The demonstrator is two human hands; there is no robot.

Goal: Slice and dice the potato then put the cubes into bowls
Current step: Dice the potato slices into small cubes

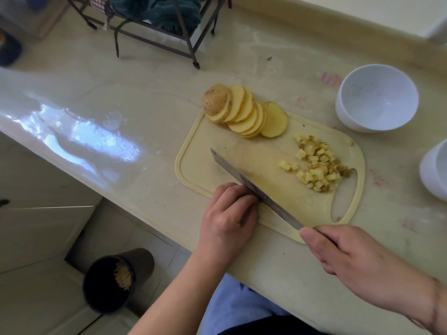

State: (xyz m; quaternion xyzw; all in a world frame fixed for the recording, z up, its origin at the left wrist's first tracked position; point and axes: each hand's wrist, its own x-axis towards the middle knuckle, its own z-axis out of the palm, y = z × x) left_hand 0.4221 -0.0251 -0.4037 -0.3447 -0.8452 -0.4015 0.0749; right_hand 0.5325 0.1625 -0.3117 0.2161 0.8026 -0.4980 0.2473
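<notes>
— What were the fingers doing?

— The right hand (pixel 358 257) had its fingers curled round the handle of the knife (pixel 256 189), thumb lying along the top. The left hand (pixel 229 213) was bunched, knuckles against the flat of the blade; what it pressed down, if anything, I couldn't tell, as the fingers hid it.

— And relative to the cutting board (pixel 193 170)?

— Both hands sat at the board's near edge, the left one over its near corner, and the blade ran slantwise across the board toward its far left side.

— Where was the potato?

— At the board's far edge lay a fanned row of potato slices (pixel 244 112), the skin-covered end piece leaning at the left. By the board's handle slot lay a heap of potato cubes (pixel 316 165), apart from the blade.

— The bowls?

— A white bowl (pixel 377 97) stood just beyond the board's far right corner. A second bowl (pixel 435 170), cut off by the frame, stood right of the board.
</notes>
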